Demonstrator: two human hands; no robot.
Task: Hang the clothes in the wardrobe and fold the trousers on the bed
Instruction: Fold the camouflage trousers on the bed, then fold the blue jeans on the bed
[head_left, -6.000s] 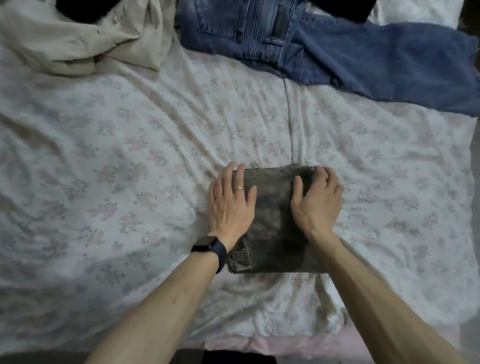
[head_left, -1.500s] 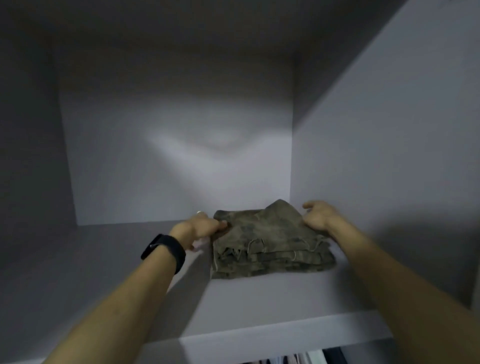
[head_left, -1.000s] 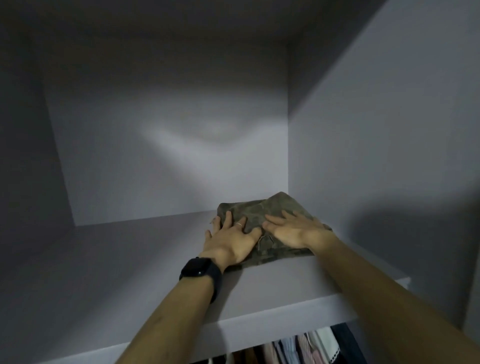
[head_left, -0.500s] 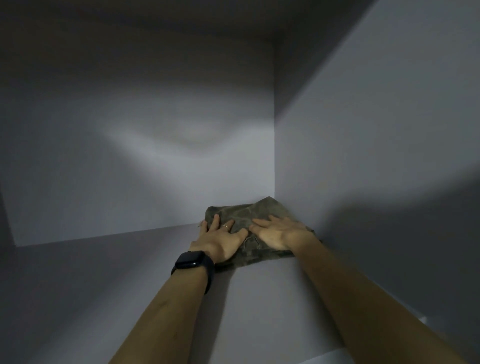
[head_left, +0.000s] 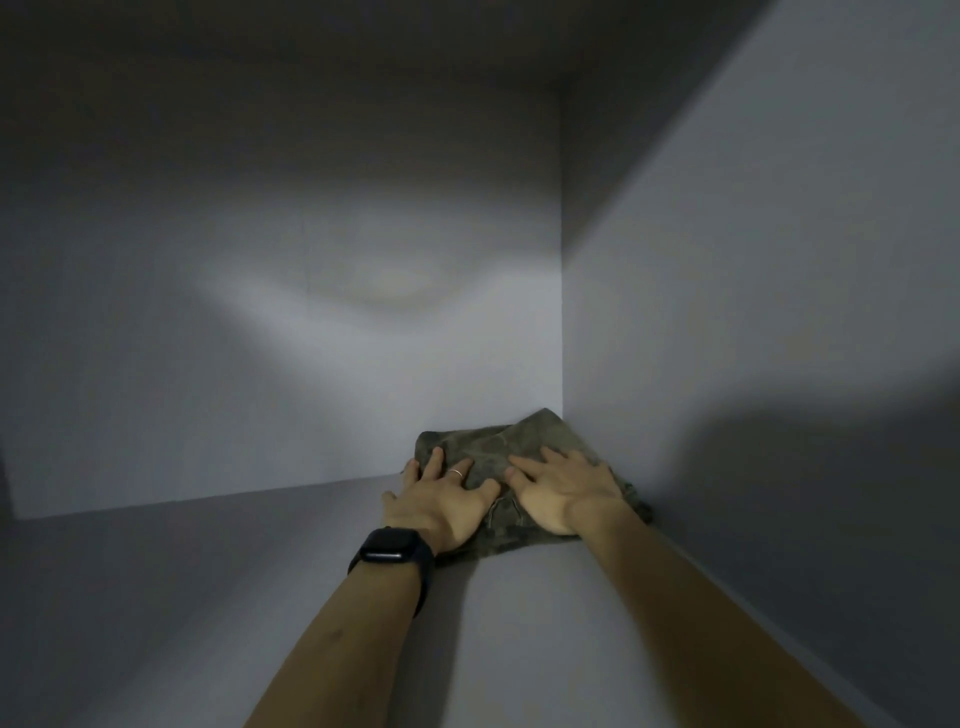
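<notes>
The folded grey-green trousers (head_left: 493, 441) lie on the wardrobe shelf (head_left: 519, 623), tucked into the back right corner against the side wall. My left hand (head_left: 441, 499), with a ring and a black watch on the wrist, rests flat on the left part of the bundle, fingers spread. Beside it my right hand (head_left: 563, 493) lies flat on the right part, fingers straight. Both palms hide much of the fabric's top.
The grey back wall (head_left: 285, 338) and right side wall (head_left: 753, 338) close in the compartment. The shelf runs wide to the left (head_left: 182, 597), dim and in shadow. A patch of light falls on the back wall.
The trousers went from the bed to the wardrobe shelf. Over the last second both hands, flat on top, slid the bundle deeper into the back right corner, and my view moved closer.
</notes>
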